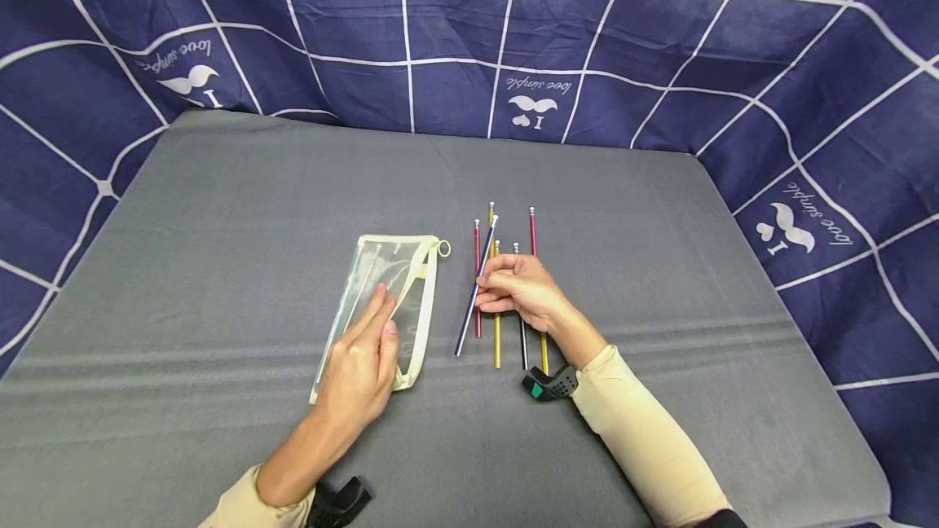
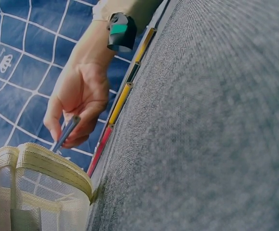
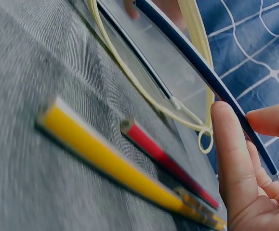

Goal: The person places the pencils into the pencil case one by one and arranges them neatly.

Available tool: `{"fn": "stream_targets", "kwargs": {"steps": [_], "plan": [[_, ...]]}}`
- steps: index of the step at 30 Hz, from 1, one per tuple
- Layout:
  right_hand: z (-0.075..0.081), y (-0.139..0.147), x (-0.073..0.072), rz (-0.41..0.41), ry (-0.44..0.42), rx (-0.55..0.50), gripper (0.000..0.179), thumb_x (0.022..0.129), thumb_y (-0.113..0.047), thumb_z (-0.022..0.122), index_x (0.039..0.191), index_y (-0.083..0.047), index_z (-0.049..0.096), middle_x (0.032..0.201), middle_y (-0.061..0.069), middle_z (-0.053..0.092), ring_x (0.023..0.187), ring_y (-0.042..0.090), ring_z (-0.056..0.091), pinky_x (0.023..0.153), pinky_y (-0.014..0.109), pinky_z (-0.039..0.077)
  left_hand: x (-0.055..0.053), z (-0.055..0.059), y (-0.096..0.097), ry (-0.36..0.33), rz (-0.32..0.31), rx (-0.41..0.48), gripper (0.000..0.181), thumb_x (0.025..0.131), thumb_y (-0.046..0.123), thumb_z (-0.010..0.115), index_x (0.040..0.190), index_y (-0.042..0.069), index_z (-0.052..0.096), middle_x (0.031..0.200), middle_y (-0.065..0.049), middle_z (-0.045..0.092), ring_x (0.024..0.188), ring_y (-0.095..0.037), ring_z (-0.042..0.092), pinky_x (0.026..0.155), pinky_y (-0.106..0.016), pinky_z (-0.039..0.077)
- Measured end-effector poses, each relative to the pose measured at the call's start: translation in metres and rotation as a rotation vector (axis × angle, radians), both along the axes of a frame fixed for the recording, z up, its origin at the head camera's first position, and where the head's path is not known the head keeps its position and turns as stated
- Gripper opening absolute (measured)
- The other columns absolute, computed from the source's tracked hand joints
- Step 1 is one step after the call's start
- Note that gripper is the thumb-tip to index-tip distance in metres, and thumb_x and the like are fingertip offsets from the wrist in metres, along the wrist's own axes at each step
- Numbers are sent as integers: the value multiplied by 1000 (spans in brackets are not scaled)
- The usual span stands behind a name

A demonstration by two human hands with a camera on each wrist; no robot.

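A clear zip pouch point(image 1: 423, 324) with cream edging lies left of centre, its mouth parted. My left hand point(image 1: 359, 365) lies over it, the parted edge between thumb and fingers. In the right wrist view a dark pencil point(image 3: 134, 55) shows inside the pouch. Between thumb and fingers, my right hand point(image 1: 524, 292) pinches a blue pencil point(image 1: 467, 320), tilted and just right of the pouch. Below and beside that hand lie a red pencil point(image 1: 478, 324), a yellow pencil point(image 1: 497, 345), a black pencil point(image 1: 524, 349) and others, partly hidden by the hand.
Grey cloth point(image 1: 623, 210) covers the table, with a few creases. A blue curtain point(image 1: 455, 23) with white lines hangs along the back and sides. Each wrist carries a black device, such as the right wrist device point(image 1: 550, 384). A ring pull point(image 1: 443, 248) sits at the pouch's far corner.
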State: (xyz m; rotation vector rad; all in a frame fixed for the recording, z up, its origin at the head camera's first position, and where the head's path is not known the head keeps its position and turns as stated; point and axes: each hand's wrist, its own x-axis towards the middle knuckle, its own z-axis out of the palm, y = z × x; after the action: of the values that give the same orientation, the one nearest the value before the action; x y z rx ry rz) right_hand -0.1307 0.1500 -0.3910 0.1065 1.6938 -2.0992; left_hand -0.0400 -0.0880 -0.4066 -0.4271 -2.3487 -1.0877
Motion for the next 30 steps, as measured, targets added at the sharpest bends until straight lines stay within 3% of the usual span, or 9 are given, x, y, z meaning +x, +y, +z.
{"fn": "stream_targets", "kwargs": {"steps": [18,30], "plan": [[0,-41,5,30,26,-32,16,86,13,58,90,-1,56,73,9,69,62,17,71,59,28,59,0,1,-1,5,5,-1,33,93,0,55,123,-11,63,132,-26,58,118,-39,59,94,-54,48],[-3,-60,19,70,-15,-46,14,87,13,59,91,-1,55,73,7,69,62,16,70,59,28,59,0,0,-1,26,-7,-2,33,93,1,54,122,-12,63,131,-28,58,116,-40,60,92,-55,49]]}}
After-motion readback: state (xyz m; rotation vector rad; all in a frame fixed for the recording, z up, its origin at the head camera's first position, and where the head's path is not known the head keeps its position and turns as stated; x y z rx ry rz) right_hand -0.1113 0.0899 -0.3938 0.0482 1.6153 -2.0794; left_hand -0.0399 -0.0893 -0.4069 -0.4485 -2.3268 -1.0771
